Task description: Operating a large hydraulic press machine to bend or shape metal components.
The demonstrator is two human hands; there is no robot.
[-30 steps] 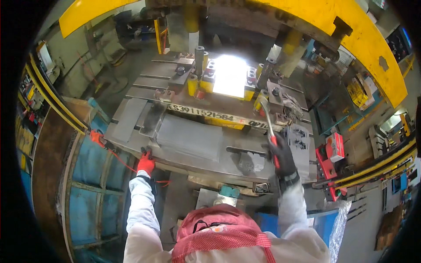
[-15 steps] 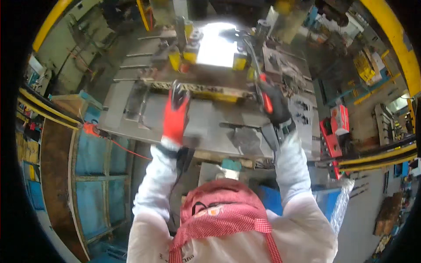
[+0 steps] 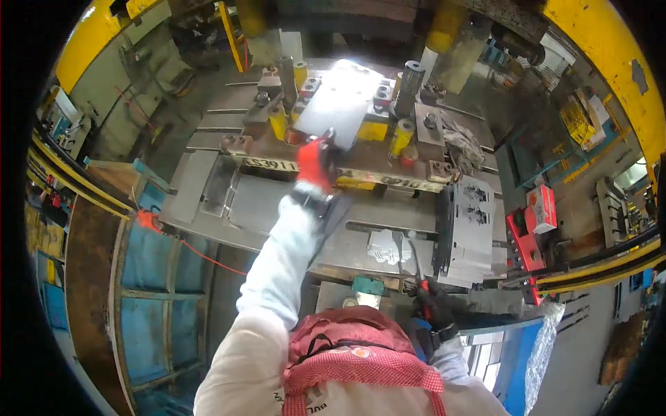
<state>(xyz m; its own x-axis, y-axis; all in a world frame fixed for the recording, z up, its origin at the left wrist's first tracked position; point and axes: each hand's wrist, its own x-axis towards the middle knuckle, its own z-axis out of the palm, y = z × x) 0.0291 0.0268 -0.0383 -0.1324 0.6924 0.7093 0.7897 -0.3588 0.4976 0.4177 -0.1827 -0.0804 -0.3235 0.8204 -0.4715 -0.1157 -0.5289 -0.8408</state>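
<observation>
The relation that matters is btwn the L hand [image 3: 319, 166] and the grey metal sheet [image 3: 336, 107]: the sheet is laid directly fwd of the fingertips, over the die [image 3: 411, 175], w/ its near edge at the glove. Its long axis is pointed away from the body, leaned slightly R toward the far end, so it's set askew to the die's front edge. The far end is partly washed out by glare. The L hand, red-and-black gloved, is by far the nearer; its fingers are seen bent at the near edge, apparently touching, but whether the sheet is pinched or just pressed can't be told. The R hand [image 3: 436, 306], black-gloved, is kept well apart, low and R, closed round the red handle of a slim tool [image 3: 417, 260], whose shaft is pointed fwd, away from the body. Btwn the tool and the R side of the press bed [image 3: 333, 253], a stack of cut sheets [image 3: 472, 243] is seen; plain blanks [image 3: 260, 204] are placed L of the L forearm.
</observation>
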